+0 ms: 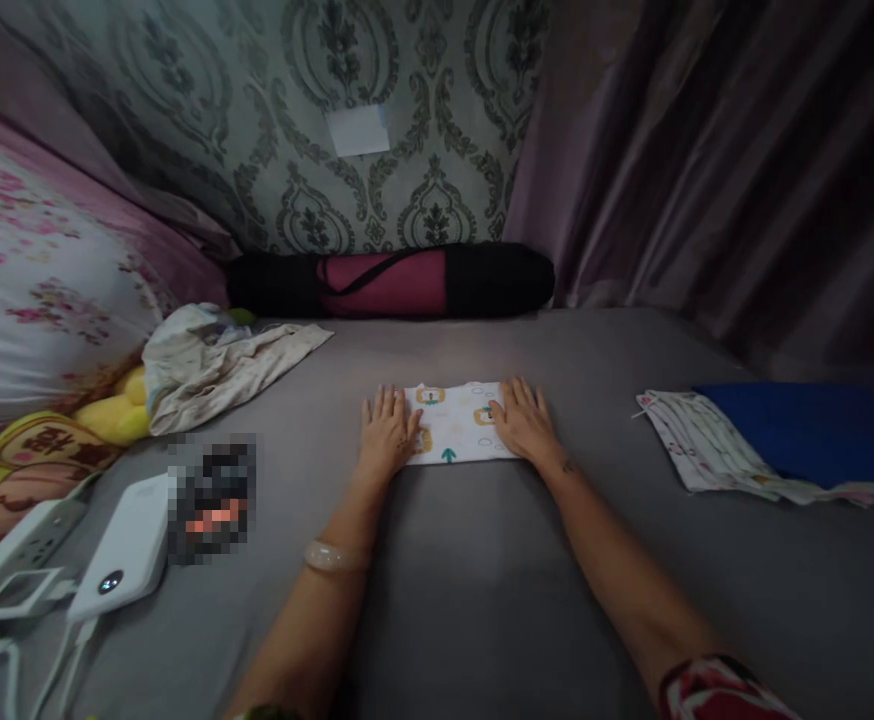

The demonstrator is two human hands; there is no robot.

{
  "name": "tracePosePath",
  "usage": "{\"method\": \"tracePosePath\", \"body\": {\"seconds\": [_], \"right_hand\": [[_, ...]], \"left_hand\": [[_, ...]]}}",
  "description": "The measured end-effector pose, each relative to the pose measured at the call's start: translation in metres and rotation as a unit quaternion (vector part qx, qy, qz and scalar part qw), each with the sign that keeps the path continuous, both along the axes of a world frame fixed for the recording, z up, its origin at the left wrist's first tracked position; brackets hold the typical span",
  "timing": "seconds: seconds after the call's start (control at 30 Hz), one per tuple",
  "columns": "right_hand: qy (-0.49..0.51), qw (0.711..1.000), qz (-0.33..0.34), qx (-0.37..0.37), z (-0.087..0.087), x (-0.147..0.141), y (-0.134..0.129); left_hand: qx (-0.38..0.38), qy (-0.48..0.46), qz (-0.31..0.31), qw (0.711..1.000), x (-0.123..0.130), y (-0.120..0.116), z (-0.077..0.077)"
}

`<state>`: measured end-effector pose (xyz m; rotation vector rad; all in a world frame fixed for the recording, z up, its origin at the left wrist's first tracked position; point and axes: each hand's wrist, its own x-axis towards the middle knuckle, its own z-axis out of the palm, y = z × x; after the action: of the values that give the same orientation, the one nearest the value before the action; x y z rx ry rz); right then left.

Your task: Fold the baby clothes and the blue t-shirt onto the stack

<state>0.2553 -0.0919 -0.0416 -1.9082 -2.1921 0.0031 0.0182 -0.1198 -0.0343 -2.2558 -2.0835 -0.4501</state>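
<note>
A white cloth (458,430) printed with yellow animal faces and a green arrow lies folded into a flat rectangle on the grey sheet. Over its left end rests my left hand (390,428), fingers stretched forward and thumb on the print. My right hand (523,420) lies flat across the right end in the same way, with its fingers apart. Neither hand grips the fabric; both press on it from above. The parts of the cloth under the palms are hidden.
At right sits a stack of folded cloths (684,445) beside a blue cloth (797,430). A crumpled cloth (219,365), a white power bank (126,545) and a power strip (21,550) with cables are at left. A black and maroon roll bag (388,282) lies against the wall.
</note>
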Motion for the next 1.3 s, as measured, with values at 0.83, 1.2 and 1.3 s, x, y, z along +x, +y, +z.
{"method": "tracePosePath", "body": {"seconds": [0.83, 1.2, 1.3], "right_hand": [[-0.014, 0.989, 0.145, -0.007, 0.003, -0.055, 0.003], [-0.024, 0.973, 0.229, 0.018, 0.002, -0.029, -0.011], [-0.025, 0.965, 0.260, 0.009, 0.007, -0.016, -0.010]], "left_hand": [[-0.022, 0.073, -0.134, 0.988, 0.034, 0.027, -0.006], [-0.040, 0.088, -0.191, 0.977, 0.035, 0.004, -0.004], [-0.035, 0.096, -0.222, 0.970, 0.020, 0.002, -0.001]]}}
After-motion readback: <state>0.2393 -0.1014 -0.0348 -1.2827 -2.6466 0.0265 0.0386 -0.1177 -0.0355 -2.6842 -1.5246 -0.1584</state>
